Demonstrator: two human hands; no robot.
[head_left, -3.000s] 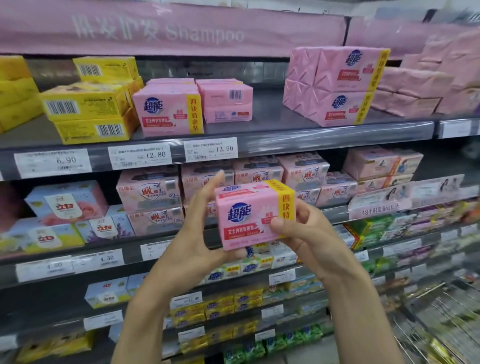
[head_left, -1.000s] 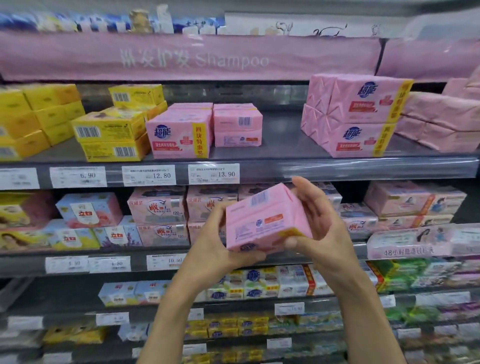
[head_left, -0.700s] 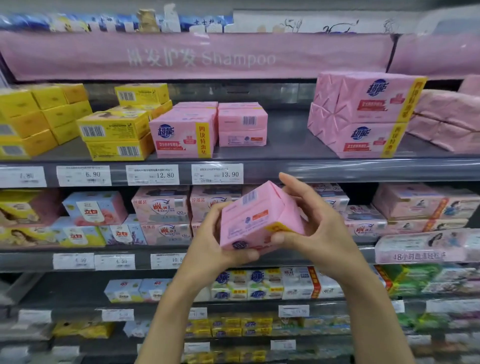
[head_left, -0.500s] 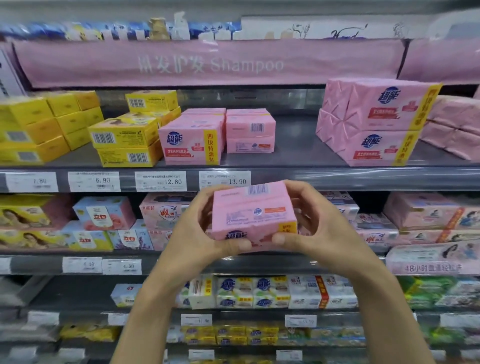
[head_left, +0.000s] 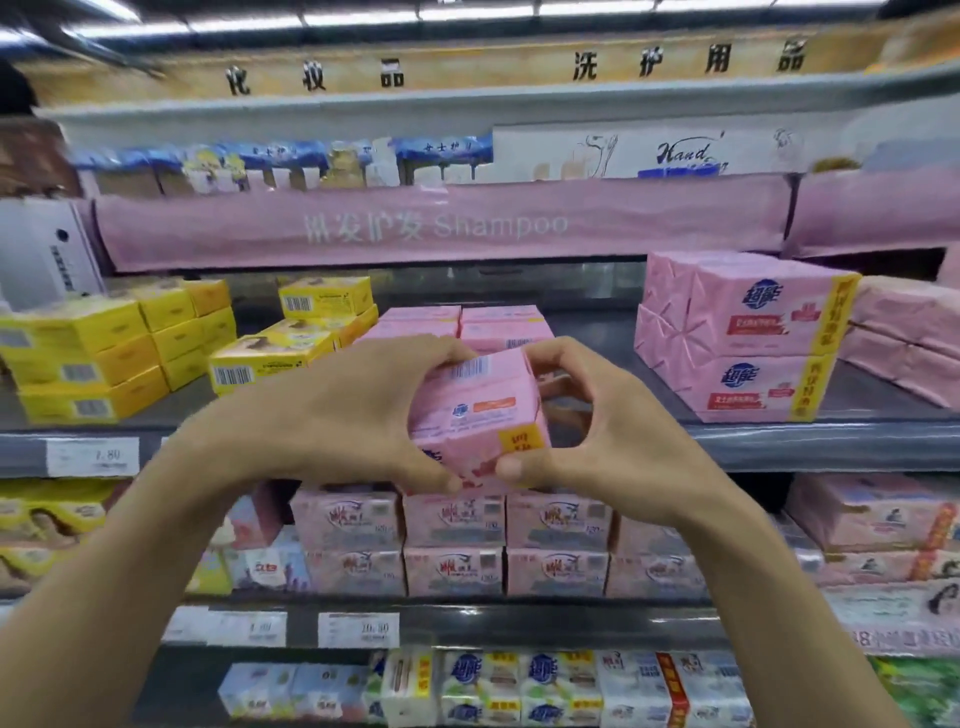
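Head view: pink soap pack (head_left: 475, 415) has risen from below the shelf (head_left: 831, 441) front edge to level with it, barcode up. Left hand (head_left: 337, 410) and right hand (head_left: 597, 431) both grip it, fingers curled. Probably being reshelved.

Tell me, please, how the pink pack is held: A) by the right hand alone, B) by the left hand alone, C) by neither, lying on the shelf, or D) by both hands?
D: the left hand and the right hand both grip the pink pack, thumbs under it and fingers over its top.
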